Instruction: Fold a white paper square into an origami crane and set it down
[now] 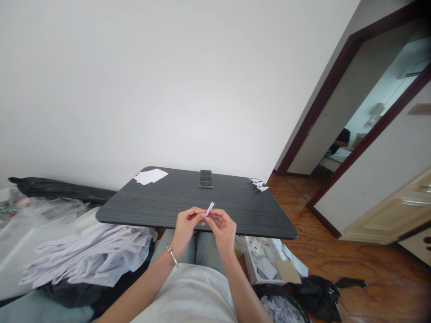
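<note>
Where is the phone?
In the head view, the phone lies at the far edge of the table, between white sheets at left and folded pieces at right.

Your head camera is looking forward and down across the dark table (161, 202) toward the white wall (151, 89). It is sitting close above your left hand (186, 226) and right hand (222, 229), showing the folded paper (210, 208) between them.

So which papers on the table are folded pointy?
The small pieces at the table's far right corner; the sheets at far left lie flat.
</note>
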The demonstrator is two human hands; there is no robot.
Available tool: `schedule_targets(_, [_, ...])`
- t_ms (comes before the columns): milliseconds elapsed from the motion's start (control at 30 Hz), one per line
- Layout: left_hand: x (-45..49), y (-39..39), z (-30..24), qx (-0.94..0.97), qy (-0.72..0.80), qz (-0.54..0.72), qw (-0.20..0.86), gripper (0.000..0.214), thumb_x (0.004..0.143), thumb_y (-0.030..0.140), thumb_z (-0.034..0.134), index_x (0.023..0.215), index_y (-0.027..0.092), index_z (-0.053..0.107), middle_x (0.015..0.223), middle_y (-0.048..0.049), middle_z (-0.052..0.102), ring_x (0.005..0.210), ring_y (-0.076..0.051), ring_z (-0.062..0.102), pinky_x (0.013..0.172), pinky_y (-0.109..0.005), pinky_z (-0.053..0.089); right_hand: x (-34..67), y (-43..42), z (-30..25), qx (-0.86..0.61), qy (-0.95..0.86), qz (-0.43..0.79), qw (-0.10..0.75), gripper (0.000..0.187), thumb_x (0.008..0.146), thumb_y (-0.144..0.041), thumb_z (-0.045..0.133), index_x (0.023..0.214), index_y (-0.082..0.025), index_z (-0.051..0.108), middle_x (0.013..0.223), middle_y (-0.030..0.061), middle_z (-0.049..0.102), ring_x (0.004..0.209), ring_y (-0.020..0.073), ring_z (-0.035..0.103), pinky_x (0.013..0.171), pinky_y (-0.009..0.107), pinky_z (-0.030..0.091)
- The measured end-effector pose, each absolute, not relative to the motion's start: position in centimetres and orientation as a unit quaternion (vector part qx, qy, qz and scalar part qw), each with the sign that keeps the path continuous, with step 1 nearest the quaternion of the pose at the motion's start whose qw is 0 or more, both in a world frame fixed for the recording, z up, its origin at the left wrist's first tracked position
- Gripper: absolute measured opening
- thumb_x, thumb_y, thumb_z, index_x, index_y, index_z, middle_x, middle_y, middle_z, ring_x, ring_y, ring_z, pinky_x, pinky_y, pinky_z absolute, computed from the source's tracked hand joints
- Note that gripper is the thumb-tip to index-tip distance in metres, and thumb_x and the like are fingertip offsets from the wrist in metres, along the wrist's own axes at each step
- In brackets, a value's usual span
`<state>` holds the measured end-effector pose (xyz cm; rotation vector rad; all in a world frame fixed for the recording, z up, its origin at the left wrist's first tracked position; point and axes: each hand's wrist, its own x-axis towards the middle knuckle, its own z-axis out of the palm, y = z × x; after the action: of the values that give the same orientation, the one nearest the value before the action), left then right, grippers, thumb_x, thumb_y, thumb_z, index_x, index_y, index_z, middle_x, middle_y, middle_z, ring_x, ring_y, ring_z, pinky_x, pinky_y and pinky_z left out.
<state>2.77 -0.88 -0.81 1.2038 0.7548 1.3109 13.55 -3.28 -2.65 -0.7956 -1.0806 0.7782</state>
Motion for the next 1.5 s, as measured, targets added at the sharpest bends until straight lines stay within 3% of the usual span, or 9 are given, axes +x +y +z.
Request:
schedule_targets(700, [2.93, -1.20, -1.02, 0.578, 0.341, 0.567, 0.478, 0.017, 0.072, 0.028, 0.059, 0.076, 0.013, 0.067, 0.069, -0.0031, 0.064, 0.062, -0.013, 0.057, 0.060, -0.023, 0.049, 13.35, -3.47, -2.96, -0.394, -0.526, 0.265, 0.705, 0.015, 0.072, -0.016, 0.058, 0.087, -0.016, 0.060, 0.088, 0.0065, 0.061, 0.079, 0.0174, 0.060, 0.068, 0.032, 0.054])
schedule_targets(1067, [2.77, -1.31, -1.23, 0.620, 0.331, 0.575, 0.420, 0.012, 0.070, 0.026, 0.063, 0.071, 0.014, 0.065, 0.073, -0.0039, 0.063, 0.069, -0.015, 0.058, 0.065, -0.024, 0.047, 13.35, -3.75, -2.43, -0.405, -0.504, 0.273, 0.713, 0.008, 0.072, -0.021, 0.060, 0.079, -0.016, 0.059, 0.080, 0.0053, 0.063, 0.074, 0.0170, 0.061, 0.067, 0.030, 0.052])
schedule_targets(1500, [2.63, -1.40, -0.54, 0.638, 0.294, 0.582, 0.411, 0.009, 0.073, 0.022, 0.060, 0.070, 0.015, 0.064, 0.079, -0.0058, 0.064, 0.076, -0.016, 0.059, 0.072, -0.028, 0.047, 13.37, -3.79, -2.65, -0.396, -0.533, 0.194, 0.722, 0.007, 0.075, -0.018, 0.054, 0.079, -0.017, 0.060, 0.088, 0.0079, 0.062, 0.083, 0.0191, 0.060, 0.071, 0.033, 0.051])
